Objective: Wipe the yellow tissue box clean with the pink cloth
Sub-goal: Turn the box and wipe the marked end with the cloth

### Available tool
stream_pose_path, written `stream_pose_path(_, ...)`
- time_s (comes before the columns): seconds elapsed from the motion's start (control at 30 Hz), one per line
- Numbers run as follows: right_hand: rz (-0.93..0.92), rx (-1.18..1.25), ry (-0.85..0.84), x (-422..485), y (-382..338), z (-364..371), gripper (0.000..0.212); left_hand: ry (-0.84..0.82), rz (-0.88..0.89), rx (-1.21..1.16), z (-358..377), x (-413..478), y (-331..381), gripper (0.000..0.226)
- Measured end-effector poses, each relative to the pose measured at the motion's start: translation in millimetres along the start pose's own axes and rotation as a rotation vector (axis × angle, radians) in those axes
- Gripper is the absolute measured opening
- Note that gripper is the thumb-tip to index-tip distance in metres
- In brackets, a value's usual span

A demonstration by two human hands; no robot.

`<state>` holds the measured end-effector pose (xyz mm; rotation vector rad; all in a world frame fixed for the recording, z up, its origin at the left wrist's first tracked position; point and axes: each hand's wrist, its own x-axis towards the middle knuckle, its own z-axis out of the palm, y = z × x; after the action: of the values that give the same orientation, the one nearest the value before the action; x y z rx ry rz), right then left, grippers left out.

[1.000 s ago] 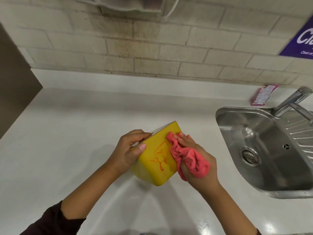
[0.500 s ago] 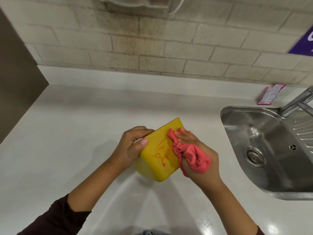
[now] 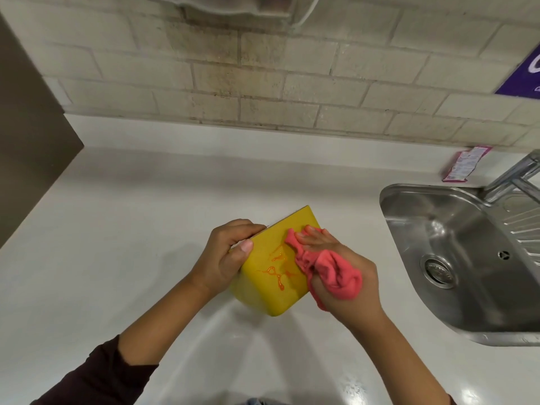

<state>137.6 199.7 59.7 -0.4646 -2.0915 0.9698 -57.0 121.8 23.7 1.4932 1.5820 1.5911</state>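
the yellow tissue box (image 3: 263, 276) sits tilted over the middle of the white bench (image 3: 131, 229), nearer its front edge than the wall, well left of the sink (image 3: 388, 197). whether its lower corner touches the bench cannot be told. it is a smooth, matte block with rounded corners, and its broad upturned face carries thin, glossy orange squiggles (image 3: 277, 273) with one drip running down.

the left hand (image 3: 225, 255) grips the box at its left side, fingers curled over the top edge and the thumb flat on the yellow face. the right hand (image 3: 344, 273) grips the pink cloth (image 3: 330, 270): a soft, wrinkled wad is bunched up by the thumb side, and the fingers stretch nearly straight over its front fold, pressing it onto the upper right part of the face, just beside the orange marks.

the bench is plain and slightly shiny. the steel sink is set into its right end, a rounded basin with a round drain and a ribbed drainer, and a chrome tap (image 3: 514, 176) stands at its back. a small pink packet (image 3: 464, 165) leans at the back edge against the pale, stained brick wall (image 3: 263, 83).
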Motion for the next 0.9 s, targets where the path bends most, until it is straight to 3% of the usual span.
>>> stream_pose_path(0.07, 0.091, 0.024, 0.061, 5, -9, 6, 0.038, 0.01, 0.005, 0.007, -1, 1, 0, 0.065)
stream_pose_path(0.13, 0.058, -0.12, 0.072, 10, -17, 18, 0.042, 0.019, 0.017, 0.014, -1, 1, 0, 0.056)
stream_pose_path(0.2, -0.038, -0.297, 0.001, 12, -17, 28, 0.046, 0.022, 0.021, 0.0, -1, 2, 1, 0.045)
stream_pose_path(0.3, -0.136, -0.39, -0.189, 7, -7, 25, 0.041, 0.028, 0.02, -0.013, -2, 3, 0, 0.052)
stream_pose_path(0.37, -0.15, -0.283, -0.208, 5, -3, 14, 0.037, 0.031, 0.027, -0.016, -1, 2, -2, 0.057)
stream_pose_path(0.43, -0.105, -0.086, -0.108, 4, -7, 5, 0.031, 0.037, 0.034, -0.018, -1, 2, -4, 0.058)
stream_pose_path(0.53, 0.109, 0.073, 0.029, 9, -21, 11, 0.034, 0.06, 0.042, -0.01, -1, 2, -3, 0.051)
stream_pose_path(0.6, 0.186, 0.066, 0.081, 12, -32, 23, 0.039, 0.061, 0.042, 0.003, -1, 3, 0, 0.041)
stream_pose_path(0.67, 0.09, -0.044, 0.043, 14, -38, 33, 0.039, 0.055, 0.036, 0.003, -1, 3, 2, 0.037)
stream_pose_path(0.77, 0.007, -0.128, -0.088, 7, -33, 33, 0.044, 0.049, 0.041, -0.009, -2, 2, 2, 0.041)
stream_pose_path(0.83, -0.02, -0.139, -0.205, 3, -28, 21, 0.041, 0.044, 0.057, -0.002, -1, 1, 0, 0.058)
stream_pose_path(0.9, -0.057, -0.095, -0.186, 2, -24, 9, 0.031, 0.041, 0.062, 0.015, 0, 0, -2, 0.071)
